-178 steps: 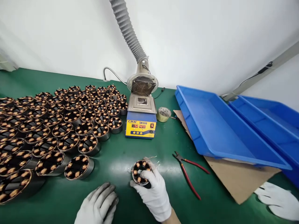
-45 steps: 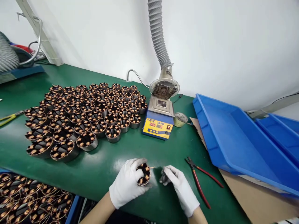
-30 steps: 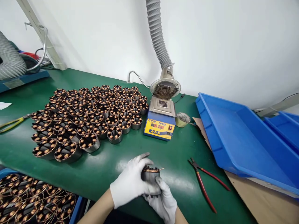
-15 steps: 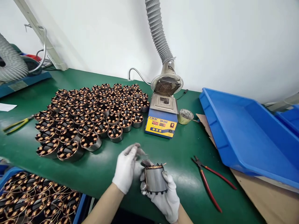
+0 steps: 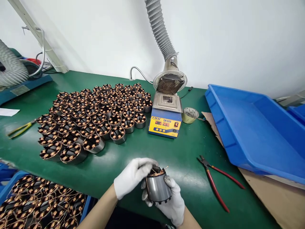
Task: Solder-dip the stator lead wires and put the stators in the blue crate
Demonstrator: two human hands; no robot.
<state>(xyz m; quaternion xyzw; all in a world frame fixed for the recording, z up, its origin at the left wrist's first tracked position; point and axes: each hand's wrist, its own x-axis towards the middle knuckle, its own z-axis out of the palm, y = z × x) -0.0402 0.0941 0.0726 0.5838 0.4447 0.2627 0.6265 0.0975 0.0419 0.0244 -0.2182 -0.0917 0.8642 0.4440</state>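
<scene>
Low in the middle of the head view, a motor stator (image 5: 158, 188) with a smooth grey steel ring and copper windings is tilted in my gloved right hand (image 5: 175, 203). The thumb presses its right side, and fingertips wrap round the left. My gloved left hand (image 5: 134, 175) reaches over the stator's upper rim, its fingers bent and drawn together at the windings. What those fingertips grip is hidden. A short copper wire end (image 5: 166, 167) sticks up from the rim.
Rows of stators (image 5: 95, 119) cover the bench's left. Behind stand a solder pot (image 5: 165, 122) under an exhaust hose (image 5: 159, 28) and a small cup (image 5: 190, 115). Right lie red-handled cutters (image 5: 215, 183) and a blue tray (image 5: 257, 133); yellow-handled pliers (image 5: 21, 129) left; a stator-filled bin (image 5: 85, 208) below.
My left hand has come down from above and left onto the stator's rim, fingers closing there. The stator has tilted slightly in my right hand.
</scene>
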